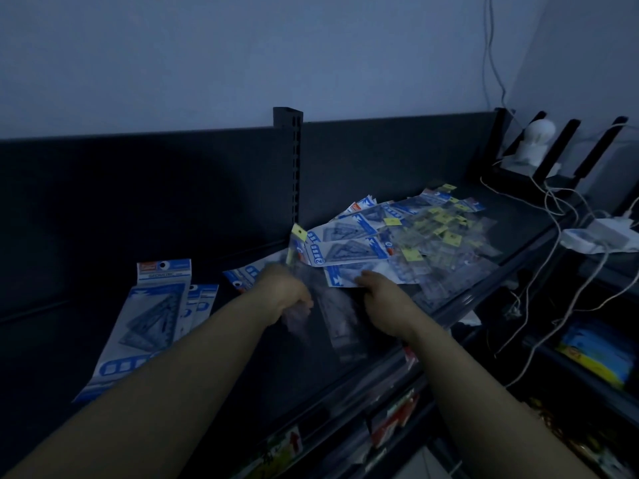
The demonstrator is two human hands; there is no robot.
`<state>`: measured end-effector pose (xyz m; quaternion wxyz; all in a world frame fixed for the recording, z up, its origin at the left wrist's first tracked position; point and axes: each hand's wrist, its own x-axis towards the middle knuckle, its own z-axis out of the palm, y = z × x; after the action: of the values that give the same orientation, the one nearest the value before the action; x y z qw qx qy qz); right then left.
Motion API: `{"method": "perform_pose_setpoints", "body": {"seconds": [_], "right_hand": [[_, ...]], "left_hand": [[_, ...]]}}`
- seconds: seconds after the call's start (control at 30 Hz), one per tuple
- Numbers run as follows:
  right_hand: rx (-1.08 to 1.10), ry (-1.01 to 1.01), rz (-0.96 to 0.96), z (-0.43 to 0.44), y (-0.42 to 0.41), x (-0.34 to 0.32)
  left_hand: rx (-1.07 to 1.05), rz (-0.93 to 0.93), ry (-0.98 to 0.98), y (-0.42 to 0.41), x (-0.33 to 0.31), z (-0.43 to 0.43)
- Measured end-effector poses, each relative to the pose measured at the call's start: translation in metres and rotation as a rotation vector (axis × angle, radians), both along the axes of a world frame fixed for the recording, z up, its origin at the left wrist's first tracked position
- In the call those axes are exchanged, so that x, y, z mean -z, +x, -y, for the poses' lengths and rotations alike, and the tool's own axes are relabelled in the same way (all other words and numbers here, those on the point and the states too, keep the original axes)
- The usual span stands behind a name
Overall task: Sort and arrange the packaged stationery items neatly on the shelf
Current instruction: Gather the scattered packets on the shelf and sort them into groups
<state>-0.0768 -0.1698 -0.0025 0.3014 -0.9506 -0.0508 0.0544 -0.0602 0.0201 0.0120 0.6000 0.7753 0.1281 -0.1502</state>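
Up on the dark shelf [45, 347], my left hand [287, 292] was curled tight around a clear packet [296, 252], kinda blurry. My right hand [377, 291] sat at the edge of the messy pile [418, 236], couldn't tell if it gripped anything. Some blue packets [152, 312] lay further left.

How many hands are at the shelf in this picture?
2: the left hand grips a clear pack; the right hand touches a blue pack. None seems hidden.

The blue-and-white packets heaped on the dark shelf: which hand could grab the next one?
Likely the right. The right hand touches the nearest blue-and-white packet; the left hand is busy gripping a clear yellow-tagged packet.
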Motion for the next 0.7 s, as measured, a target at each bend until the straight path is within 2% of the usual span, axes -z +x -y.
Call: {"method": "perform_pose_setpoints", "body": {"seconds": [0.13,0.27,0.37,0.57,0.7], "right_hand": [[0.093,-0.053,-0.021,-0.018,-0.01,0.002],[0.135,-0.167,0.001,-0.047,-0.012,0.007],[0.166,-0.191,-0.099,-0.06,-0.01,-0.004],[0.235,-0.24,-0.058,-0.079,-0.019,-0.018],[0.226,-0.264,-0.161,-0.082,-0.018,-0.024]], "left_hand": [[0.032,-0.019,0.001,-0.005,0.0,-0.019],[0.062,0.04,0.23,-0.012,0.002,-0.03],[0.063,0.092,0.315,-0.018,0.007,-0.04],[-0.053,0.151,0.184,-0.03,0.006,-0.058],[-0.113,0.166,0.129,-0.04,0.005,-0.069]]}}
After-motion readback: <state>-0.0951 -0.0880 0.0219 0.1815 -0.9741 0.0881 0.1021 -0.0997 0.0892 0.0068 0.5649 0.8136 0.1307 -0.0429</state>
